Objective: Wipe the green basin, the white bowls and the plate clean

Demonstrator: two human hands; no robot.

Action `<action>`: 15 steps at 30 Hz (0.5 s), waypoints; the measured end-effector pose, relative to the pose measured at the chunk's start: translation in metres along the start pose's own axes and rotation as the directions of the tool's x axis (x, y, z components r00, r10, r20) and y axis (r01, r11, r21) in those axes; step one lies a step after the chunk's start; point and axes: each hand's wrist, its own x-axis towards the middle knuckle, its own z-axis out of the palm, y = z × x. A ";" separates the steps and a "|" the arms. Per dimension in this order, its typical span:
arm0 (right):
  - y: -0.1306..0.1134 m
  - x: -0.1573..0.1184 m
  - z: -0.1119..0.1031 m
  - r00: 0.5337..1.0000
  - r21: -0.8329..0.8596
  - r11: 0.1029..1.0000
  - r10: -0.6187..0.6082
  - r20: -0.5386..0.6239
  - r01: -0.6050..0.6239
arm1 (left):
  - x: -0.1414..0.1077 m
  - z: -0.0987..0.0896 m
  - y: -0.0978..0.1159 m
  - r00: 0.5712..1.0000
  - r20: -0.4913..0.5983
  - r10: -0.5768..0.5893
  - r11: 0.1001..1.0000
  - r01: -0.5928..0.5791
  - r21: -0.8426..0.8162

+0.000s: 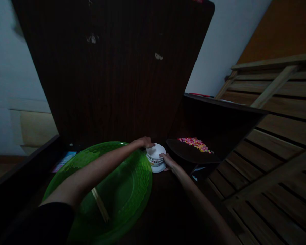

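A stack of white bowls with coloured marks on the sides stands upright beside the basin's right rim. Under it is a white plate. My left hand reaches across the basin, its fingers closed on the far left of the top bowl's rim. On the right side of the stack my right hand grips the bowls, thumb over the rim; its other fingers are partly hidden. The large green plastic basin fills the left of the dark tabletop. Light wooden chopsticks lie inside it, partly behind my left forearm.
Small pink and yellow pieces lie on a dark corner shelf right of the bowls. A tall dark wooden panel rises behind. A slatted wooden frame stands at the right. A coloured sheet lies left of the basin.
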 end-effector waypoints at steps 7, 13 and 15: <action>0.001 -0.016 0.006 0.993 -0.096 0.991 -0.103 -0.063 0.097 | -0.101 -0.044 -0.030 0.980 -0.155 0.126 0.988 -0.109 0.113; -0.012 -0.055 0.024 0.930 -0.308 0.921 -0.307 -0.203 0.237 | -0.228 -0.054 -0.098 0.880 -0.458 0.125 0.992 -0.095 0.088; -0.021 -0.072 0.033 0.862 -0.448 0.834 -0.453 -0.225 0.322 | -0.261 -0.039 -0.125 0.842 -0.539 0.025 1.000 -0.015 0.023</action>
